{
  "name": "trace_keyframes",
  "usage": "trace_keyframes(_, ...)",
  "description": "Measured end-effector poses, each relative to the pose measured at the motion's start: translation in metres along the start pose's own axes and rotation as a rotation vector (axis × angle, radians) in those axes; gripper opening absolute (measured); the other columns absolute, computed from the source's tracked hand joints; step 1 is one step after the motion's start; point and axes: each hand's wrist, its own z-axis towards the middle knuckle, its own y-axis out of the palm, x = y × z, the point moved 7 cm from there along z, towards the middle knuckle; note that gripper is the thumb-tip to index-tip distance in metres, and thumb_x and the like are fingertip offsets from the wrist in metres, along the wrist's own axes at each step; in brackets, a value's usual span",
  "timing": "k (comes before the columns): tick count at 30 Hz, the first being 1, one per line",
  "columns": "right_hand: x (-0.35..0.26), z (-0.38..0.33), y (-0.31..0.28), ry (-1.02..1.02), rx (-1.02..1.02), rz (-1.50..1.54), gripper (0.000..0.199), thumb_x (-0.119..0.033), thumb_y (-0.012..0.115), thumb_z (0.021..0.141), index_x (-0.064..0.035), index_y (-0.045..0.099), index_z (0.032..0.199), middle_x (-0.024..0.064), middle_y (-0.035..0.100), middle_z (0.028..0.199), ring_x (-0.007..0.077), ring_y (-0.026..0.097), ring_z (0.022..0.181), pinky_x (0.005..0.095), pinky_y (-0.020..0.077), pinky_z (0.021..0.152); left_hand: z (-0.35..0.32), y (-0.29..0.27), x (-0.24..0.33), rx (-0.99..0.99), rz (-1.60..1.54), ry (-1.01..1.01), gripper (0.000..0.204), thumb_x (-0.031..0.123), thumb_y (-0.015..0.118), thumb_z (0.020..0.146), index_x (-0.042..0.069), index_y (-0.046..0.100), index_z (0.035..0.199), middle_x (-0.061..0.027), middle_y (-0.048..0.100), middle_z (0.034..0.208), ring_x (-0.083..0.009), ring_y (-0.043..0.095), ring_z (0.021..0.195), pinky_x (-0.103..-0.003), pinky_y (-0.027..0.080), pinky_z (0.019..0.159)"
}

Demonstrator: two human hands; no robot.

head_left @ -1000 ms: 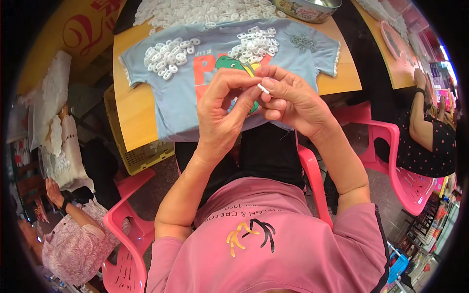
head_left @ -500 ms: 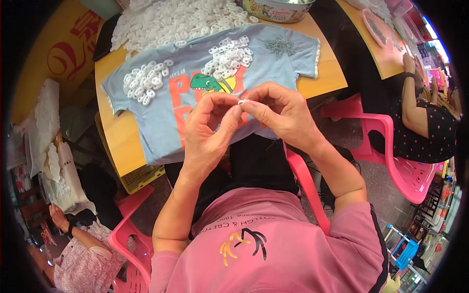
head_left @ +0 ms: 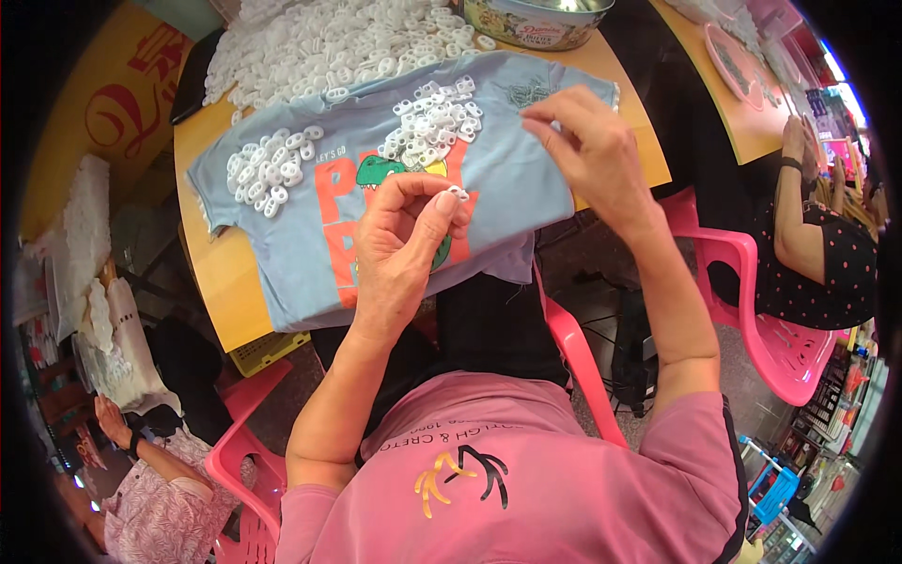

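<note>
My left hand (head_left: pixel 404 246) pinches a small white oval plastic piece with holes (head_left: pixel 458 194) between thumb and forefinger, above a light blue T-shirt (head_left: pixel 512 197) spread over the table. Thumb and forefinger of my right hand (head_left: pixel 597 150) are slightly apart, with nothing visible between them. That hand is raised over the shirt's right side, close to a small heap of thin grey-green pieces (head_left: pixel 528 91), partly hidden behind it. Two heaps of similar white pieces rest on the shirt: one at the left (head_left: pixel 268 171), another in the middle (head_left: pixel 432 122) by the printed dinosaur.
A large mound of white pieces (head_left: pixel 319 56) covers the back of the wooden table (head_left: pixel 216 291), beside a round tin (head_left: pixel 540 23). Pink plastic chairs (head_left: pixel 742 282) stand around. One person (head_left: pixel 799 235) sits at another table on the right; another (head_left: pixel 174 498) is at lower left.
My right hand has left the left hand and moved right and up toward the grey-green heap. The left hand keeps the white piece, now more visible.
</note>
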Motion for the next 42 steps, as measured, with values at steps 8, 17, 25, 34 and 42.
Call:
trace_keyframes(8, 0.006, 0.022, 0.011, -0.201, -0.138, -0.334, 0.009, -0.012, 0.068, 0.082, -0.0059, 0.069, 0.089, 0.0078, 0.059, 0.087, 0.0282, 0.062, 0.077, 0.0374, 0.0472, 0.066, -0.001, 0.001, -0.001, -0.037, 0.059, 0.001, 0.011, 0.009, 0.059, 0.096, 0.000, 0.058, 0.103, -0.0045, 0.064, 0.089, -0.0084, 0.060, 0.078, -0.023, 0.050, 0.071)
trace_keyframes(17, 0.005, 0.039, 0.023, -0.225, -0.306, -0.474, 0.010, -0.013, 0.062, 0.081, -0.0064, 0.058, 0.087, 0.0084, 0.057, 0.089, 0.0315, 0.061, 0.080, 0.0417, 0.0477, 0.069, -0.002, 0.000, -0.001, -0.027, 0.063, -0.019, 0.013, 0.010, 0.060, 0.095, 0.000, 0.058, 0.103, -0.0048, 0.065, 0.090, -0.0092, 0.061, 0.081, -0.023, 0.051, 0.073)
trace_keyframes(25, -0.013, 0.038, 0.009, -0.194, -0.227, -0.315, 0.013, -0.012, 0.064, 0.083, -0.0052, 0.061, 0.094, 0.0064, 0.062, 0.089, 0.0219, 0.060, 0.075, 0.0322, 0.0483, 0.068, 0.000, -0.004, -0.002, -0.018, -0.077, -0.060, 0.013, 0.009, 0.057, 0.097, -0.002, 0.055, 0.104, -0.0113, 0.066, 0.094, -0.0120, 0.063, 0.078, -0.026, 0.052, 0.069)
trace_keyframes(34, -0.022, -0.008, 0.043, 0.322, -0.180, 0.784, 0.023, -0.012, 0.062, 0.094, 0.0022, 0.064, 0.112, 0.0048, 0.065, 0.092, 0.0077, 0.059, 0.075, 0.0204, 0.0468, 0.070, 0.002, -0.009, -0.003, 0.014, -0.095, -0.026, 0.016, 0.010, 0.059, 0.096, -0.002, 0.054, 0.106, -0.0114, 0.067, 0.093, -0.0123, 0.064, 0.076, -0.025, 0.053, 0.067)
trace_keyframes(42, -0.028, -0.028, 0.067, 0.500, -0.103, 1.040, 0.017, -0.015, 0.064, 0.094, -0.0010, 0.064, 0.104, 0.0031, 0.065, 0.088, 0.0052, 0.052, 0.066, 0.0191, 0.0417, 0.060, 0.000, -0.009, -0.001, 0.039, -0.016, -0.003, 0.017, 0.012, 0.063, 0.094, -0.002, 0.058, 0.102, -0.0058, 0.065, 0.083, -0.0088, 0.061, 0.073, -0.022, 0.051, 0.064)
